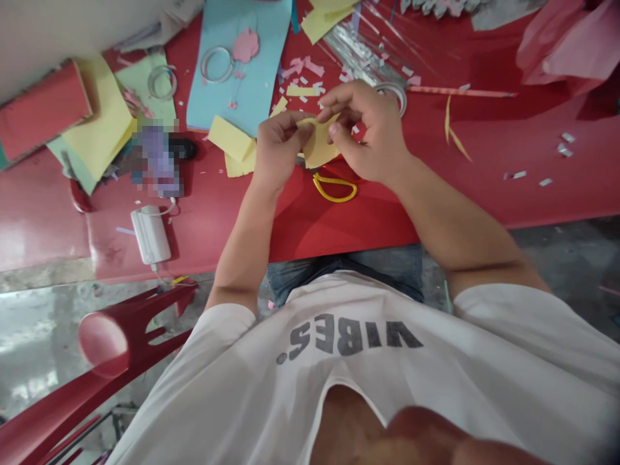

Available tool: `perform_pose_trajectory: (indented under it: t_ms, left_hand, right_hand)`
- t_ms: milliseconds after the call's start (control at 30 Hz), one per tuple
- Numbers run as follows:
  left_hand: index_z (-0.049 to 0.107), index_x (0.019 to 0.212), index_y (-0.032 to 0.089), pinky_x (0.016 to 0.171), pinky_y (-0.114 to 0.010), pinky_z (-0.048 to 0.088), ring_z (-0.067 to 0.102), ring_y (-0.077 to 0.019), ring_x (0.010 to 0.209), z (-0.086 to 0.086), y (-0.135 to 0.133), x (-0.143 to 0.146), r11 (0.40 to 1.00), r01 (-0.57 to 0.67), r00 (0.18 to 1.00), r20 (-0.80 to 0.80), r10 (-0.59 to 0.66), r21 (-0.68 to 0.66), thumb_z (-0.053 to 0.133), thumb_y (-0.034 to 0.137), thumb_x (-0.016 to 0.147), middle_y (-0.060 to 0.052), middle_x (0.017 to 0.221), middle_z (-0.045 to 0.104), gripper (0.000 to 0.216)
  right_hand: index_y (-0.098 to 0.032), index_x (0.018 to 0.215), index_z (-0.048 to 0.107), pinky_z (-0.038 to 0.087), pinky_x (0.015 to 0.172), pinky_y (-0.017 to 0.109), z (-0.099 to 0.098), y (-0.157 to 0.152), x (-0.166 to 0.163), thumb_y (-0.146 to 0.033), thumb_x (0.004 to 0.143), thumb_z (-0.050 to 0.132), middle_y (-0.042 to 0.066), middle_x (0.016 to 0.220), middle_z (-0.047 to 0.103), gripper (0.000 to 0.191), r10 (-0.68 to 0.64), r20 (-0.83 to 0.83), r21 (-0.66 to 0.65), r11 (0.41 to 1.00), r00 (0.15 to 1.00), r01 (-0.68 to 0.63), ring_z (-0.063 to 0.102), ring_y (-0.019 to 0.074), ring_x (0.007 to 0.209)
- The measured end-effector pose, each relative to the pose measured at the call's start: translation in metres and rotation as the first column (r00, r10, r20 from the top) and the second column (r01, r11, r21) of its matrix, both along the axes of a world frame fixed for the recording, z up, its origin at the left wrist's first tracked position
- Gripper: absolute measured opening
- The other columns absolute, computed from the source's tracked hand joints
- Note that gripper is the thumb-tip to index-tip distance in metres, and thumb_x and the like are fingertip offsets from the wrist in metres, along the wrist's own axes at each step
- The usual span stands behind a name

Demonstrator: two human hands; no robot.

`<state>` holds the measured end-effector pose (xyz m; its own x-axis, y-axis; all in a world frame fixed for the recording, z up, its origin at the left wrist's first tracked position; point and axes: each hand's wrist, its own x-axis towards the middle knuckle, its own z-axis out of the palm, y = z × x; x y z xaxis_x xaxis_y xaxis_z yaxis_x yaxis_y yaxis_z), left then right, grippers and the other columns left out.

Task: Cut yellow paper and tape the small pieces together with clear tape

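Note:
Between my two hands is a small piece of yellow paper (320, 147), raised a little over the red table. My left hand (281, 145) pinches its left edge between thumb and fingers. On the other side, my right hand (365, 132) has its thumb and fingertips on the paper, with the fingers bent. Just below the paper lie scissors with yellow handles (335, 188); their blades are mostly hidden. More yellow paper pieces (232, 139) lie to the left of my left hand.
A blue sheet (203, 106) carries a tape roll (217, 64) and a pink paper flower (246, 45). Another tape roll (394, 97) sits behind my right hand, near a striped pencil-like stick (465, 92). A white power bank (151, 234) lies left; a red chair (121, 349) stands below.

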<state>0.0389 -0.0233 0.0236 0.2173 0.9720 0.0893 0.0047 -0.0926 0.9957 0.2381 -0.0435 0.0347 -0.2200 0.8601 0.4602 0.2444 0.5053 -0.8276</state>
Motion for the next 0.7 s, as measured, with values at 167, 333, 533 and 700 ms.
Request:
perform_pose_trajectory:
  t_ms: [167,333,533,700]
  left_hand:
    - [0.078,0.095,0.025,0.063,-0.031,0.054,0.061,-0.0125,0.063,0.006,-0.003,0.002,1.000,0.015,1.000,0.014,-0.016,0.023,0.076,0.039,0.091,0.000,0.075,0.070,0.015]
    - [0.078,0.096,0.027,0.065,-0.033,0.054,0.058,-0.0113,0.062,0.005,-0.003,0.002,0.998,0.021,1.000,0.006,-0.021,0.065,0.077,0.038,0.091,0.002,0.074,0.070,0.012]
    - [0.078,0.096,0.030,0.069,-0.035,0.055,0.058,-0.0128,0.066,0.005,-0.004,0.002,0.996,-0.022,0.998,-0.061,0.027,0.082,0.075,0.038,0.092,0.003,0.076,0.072,0.010]
    - [0.081,0.092,0.035,0.063,-0.035,0.053,0.063,-0.0158,0.066,0.006,-0.004,0.003,0.992,-0.024,0.999,-0.032,0.028,0.123,0.077,0.035,0.089,0.002,0.078,0.074,0.005]
  right_hand:
    - [-0.039,0.105,0.064,0.059,0.074,0.047,0.002,0.001,-0.001,-0.063,0.097,0.065,0.001,0.106,0.074,0.026,-0.035,0.059,-0.019,0.999,0.998,0.037,0.072,0.0293,0.089]
    - [-0.039,0.097,0.066,0.057,0.077,0.049,0.009,-0.001,0.000,-0.062,0.095,0.066,0.001,0.101,0.074,0.023,-0.076,0.114,-0.003,0.997,0.991,0.077,0.068,0.0293,0.088]
    - [-0.039,0.096,0.068,0.056,0.080,0.048,0.012,-0.002,0.001,-0.047,0.097,0.064,0.002,0.099,0.071,0.009,-0.094,0.146,0.046,0.995,0.985,0.088,0.065,0.0281,0.090]
    - [-0.037,0.090,0.065,0.054,0.080,0.049,0.010,-0.002,-0.001,-0.038,0.093,0.068,0.001,0.094,0.070,0.004,-0.088,0.128,0.024,0.996,0.988,0.086,0.066,0.0297,0.088]
